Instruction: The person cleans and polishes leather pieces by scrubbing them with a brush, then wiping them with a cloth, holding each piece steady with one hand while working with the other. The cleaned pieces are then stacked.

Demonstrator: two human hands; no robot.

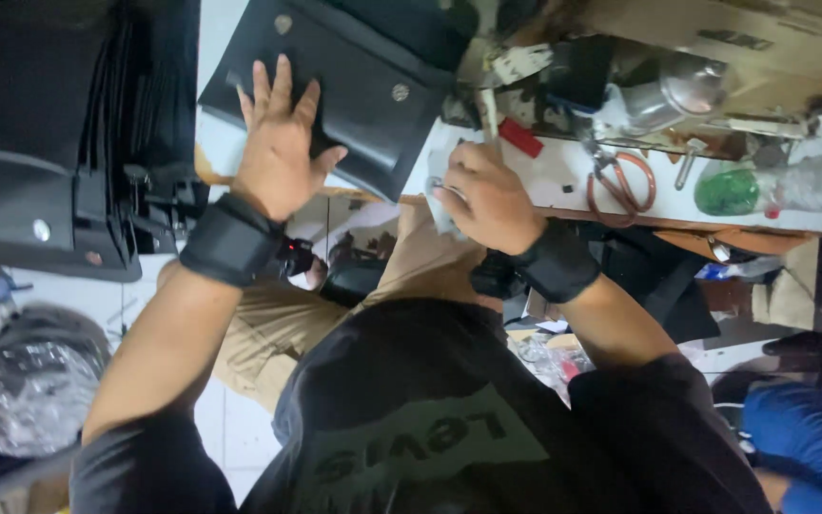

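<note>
I am seated in a small leather-goods workshop. My white worktop (563, 176) is cluttered with orange-handled scissors (620, 181), a red flat block (520, 138) and a green plastic bottle (727, 192). Black leather flap pieces with metal snap studs (354, 76) lie ahead; stacked black bags (40, 143) stand at one side, near plastic-wrapped bundles (26, 385).

A cluttered white workbench (563, 181) stands over a pale tiled floor (225, 428) in dim light.
</note>
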